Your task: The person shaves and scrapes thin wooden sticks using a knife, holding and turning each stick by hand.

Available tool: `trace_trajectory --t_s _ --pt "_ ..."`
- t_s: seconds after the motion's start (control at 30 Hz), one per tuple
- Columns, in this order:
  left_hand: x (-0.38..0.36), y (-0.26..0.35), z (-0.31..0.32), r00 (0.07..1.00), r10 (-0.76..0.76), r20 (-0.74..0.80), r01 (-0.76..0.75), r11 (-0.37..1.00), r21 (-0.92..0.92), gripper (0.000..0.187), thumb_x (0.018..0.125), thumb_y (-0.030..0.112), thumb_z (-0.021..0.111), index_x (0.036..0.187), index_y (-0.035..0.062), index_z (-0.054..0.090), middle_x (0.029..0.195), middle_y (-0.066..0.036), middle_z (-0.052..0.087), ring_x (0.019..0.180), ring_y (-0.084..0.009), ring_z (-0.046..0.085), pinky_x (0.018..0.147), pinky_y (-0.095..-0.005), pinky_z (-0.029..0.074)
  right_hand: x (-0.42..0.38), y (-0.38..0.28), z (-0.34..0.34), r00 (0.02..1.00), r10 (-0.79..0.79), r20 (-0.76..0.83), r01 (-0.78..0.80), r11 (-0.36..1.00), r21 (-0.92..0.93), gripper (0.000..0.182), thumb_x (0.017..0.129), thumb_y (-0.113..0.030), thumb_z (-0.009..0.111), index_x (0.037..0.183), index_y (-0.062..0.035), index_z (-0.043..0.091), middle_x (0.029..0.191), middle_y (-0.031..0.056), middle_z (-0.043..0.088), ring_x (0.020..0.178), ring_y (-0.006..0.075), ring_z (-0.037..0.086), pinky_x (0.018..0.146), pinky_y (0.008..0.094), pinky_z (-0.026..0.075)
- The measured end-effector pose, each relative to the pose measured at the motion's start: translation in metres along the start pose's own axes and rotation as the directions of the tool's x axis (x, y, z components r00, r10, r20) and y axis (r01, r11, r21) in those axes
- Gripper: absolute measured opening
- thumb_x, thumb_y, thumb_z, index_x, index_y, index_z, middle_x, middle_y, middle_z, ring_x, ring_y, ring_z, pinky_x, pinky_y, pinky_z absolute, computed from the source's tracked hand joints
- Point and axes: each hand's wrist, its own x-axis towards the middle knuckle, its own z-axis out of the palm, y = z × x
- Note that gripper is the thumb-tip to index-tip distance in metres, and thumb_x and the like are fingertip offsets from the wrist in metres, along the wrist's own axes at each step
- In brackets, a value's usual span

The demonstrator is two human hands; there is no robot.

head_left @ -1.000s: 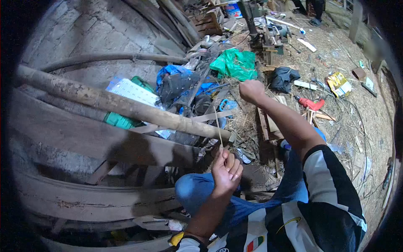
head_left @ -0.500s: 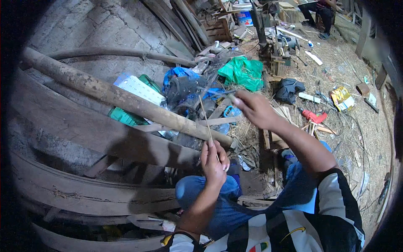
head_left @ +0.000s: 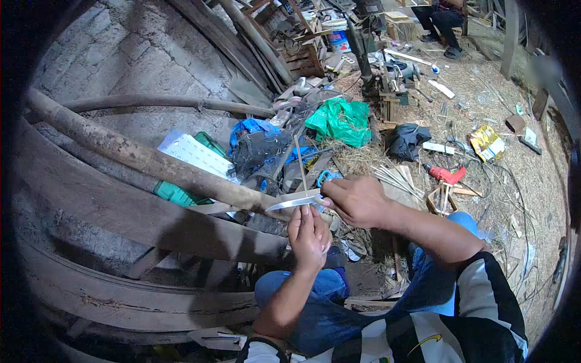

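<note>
Left hand (head_left: 310, 239): thumb and fingertips pinched together on one stick (head_left: 300, 158), thin, pale, its long end standing up beyond the grip, tilted slightly.

Right hand (head_left: 361, 201): just beside and beyond the left; fingers closed round the handle of a knife (head_left: 293, 203). Blade lies across the stick, just above the left fingertips; whether the edge bites cannot be told.

Step in hand, as judged: blade set to stick. The move calls for a firm pinch, a shallow blade angle, and left fingertips clear of the edge.

Left of the grip, running behind the blade tip: one pole (head_left: 163, 163).
Right of the grip, near: loose strips (head_left: 398, 181); farther, a red drill (head_left: 446, 174).
Beyond the grip: green bag (head_left: 341, 123); black bag (head_left: 408, 142), more to the right.
Far beyond, well apart: a seated person (head_left: 445, 24), partly in view.
</note>
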Motion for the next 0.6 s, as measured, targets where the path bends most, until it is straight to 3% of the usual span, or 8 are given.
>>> trace_trajectory --t_s 0.17,0.4,0.47,0.6 --pt "-0.001 0.003 -0.007 0.988 -0.067 0.136 0.091 0.980 -0.176 0.025 0.108 0.030 0.039 0.098 0.0098 0.052 0.050 0.004 0.031 0.033 -0.0082 0.026 0.030 -0.0249 0.026 0.004 0.014 0.003 0.998 -0.039 0.044 0.042 0.996 -0.081 0.022 0.092 -0.031 0.058 0.098 -0.0101 0.055 0.076 0.0102 0.062 0.064 0.0330 0.065 0.049 0.0471 0.049" --pt "-0.005 -0.008 -0.018 0.985 -0.160 0.056 0.169 0.958 -0.233 0.025 0.107 0.031 0.041 0.095 0.0110 0.051 0.050 0.004 0.031 0.033 -0.0088 0.025 0.030 -0.0251 0.026 0.005 0.039 0.021 0.998 0.008 0.055 -0.001 0.993 -0.121 0.016 0.089 -0.027 0.058 0.099 -0.0141 0.058 0.074 0.0098 0.064 0.066 0.0337 0.066 0.051 0.0481 0.050" --pt "-0.017 -0.014 -0.018 0.979 -0.197 0.053 0.203 0.966 -0.161 0.025 0.107 0.031 0.041 0.095 0.0111 0.051 0.050 0.003 0.032 0.033 -0.0088 0.025 0.031 -0.0248 0.026 0.011 0.067 0.013 0.958 0.279 0.068 -0.256 0.936 -0.242 0.016 0.091 -0.030 0.059 0.097 -0.0143 0.058 0.078 0.0112 0.064 0.071 0.0354 0.065 0.057 0.0477 0.049" --pt "-0.022 -0.023 -0.021 0.976 -0.201 0.080 0.211 0.964 -0.158 0.028 0.107 0.032 0.041 0.095 0.0107 0.055 0.051 0.003 0.035 0.032 -0.0087 0.027 0.030 -0.0249 0.026 0.015 0.089 -0.003 0.924 0.383 -0.010 -0.373 0.894 -0.249 0.016 0.095 -0.030 0.056 0.096 -0.0133 0.056 0.079 0.0132 0.065 0.072 0.0378 0.064 0.060 0.0506 0.048"
